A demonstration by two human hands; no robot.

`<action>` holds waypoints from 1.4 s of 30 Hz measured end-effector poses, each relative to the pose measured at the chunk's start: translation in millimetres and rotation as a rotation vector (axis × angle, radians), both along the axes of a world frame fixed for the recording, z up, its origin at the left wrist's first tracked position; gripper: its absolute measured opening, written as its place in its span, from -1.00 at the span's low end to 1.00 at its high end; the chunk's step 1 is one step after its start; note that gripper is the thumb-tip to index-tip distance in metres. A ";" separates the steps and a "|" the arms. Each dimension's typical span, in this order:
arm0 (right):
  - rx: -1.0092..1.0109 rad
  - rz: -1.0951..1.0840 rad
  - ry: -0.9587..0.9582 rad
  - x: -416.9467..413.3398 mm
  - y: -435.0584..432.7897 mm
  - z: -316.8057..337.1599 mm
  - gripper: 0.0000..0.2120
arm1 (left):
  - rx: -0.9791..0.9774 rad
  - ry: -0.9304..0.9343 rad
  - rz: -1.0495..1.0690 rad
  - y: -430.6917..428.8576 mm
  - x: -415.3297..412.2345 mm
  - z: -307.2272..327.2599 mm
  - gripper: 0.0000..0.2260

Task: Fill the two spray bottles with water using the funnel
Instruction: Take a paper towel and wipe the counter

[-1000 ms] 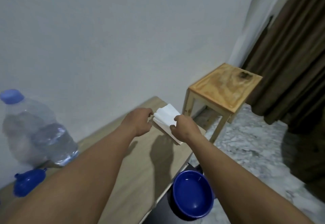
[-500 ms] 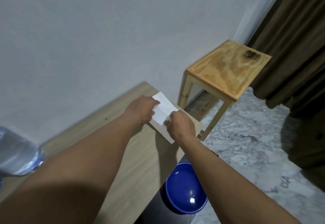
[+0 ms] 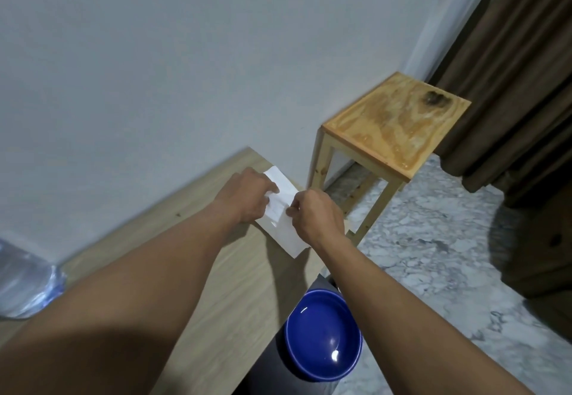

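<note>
A white folded tissue [image 3: 286, 230] lies flat at the far right corner of the light wooden table [image 3: 247, 274]. My left hand [image 3: 247, 196] pinches its left edge and my right hand [image 3: 315, 218] pinches its middle, both low on the tabletop. The base of a large clear water bottle [image 3: 24, 280] shows at the left edge of the view. No spray bottle or funnel is in sight.
A blue bowl [image 3: 322, 339] sits below the table's near right edge, on something dark. A small wooden stool [image 3: 396, 125] stands on the marble floor beyond the table's end, by the white wall. Brown curtains [image 3: 510, 69] hang at the right.
The tissue, held up off the table a second ago, now lies flat at the corner under both hands. My view has turned right, so the blue funnel and the bottle's top are out of sight.
</note>
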State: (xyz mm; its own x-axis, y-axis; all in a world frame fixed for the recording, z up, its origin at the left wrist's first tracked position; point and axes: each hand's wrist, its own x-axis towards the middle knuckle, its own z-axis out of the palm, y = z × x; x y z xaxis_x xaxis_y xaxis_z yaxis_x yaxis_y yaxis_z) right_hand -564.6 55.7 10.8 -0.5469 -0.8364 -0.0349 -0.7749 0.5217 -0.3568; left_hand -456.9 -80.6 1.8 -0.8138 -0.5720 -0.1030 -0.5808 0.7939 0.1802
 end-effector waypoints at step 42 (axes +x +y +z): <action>-0.312 -0.038 -0.170 -17.8 -10.0 75.2 -0.81 | 0.026 0.298 0.119 -12.3 2.5 75.0 -0.87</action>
State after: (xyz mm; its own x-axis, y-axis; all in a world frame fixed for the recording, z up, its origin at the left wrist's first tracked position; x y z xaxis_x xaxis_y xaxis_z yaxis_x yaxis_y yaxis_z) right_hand -582.4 45.7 86.0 -0.5859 -0.8006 0.1254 -0.6731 0.3946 -0.6255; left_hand -454.3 -92.9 76.7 -0.7381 -0.6651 0.1134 -0.5878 0.7165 0.3756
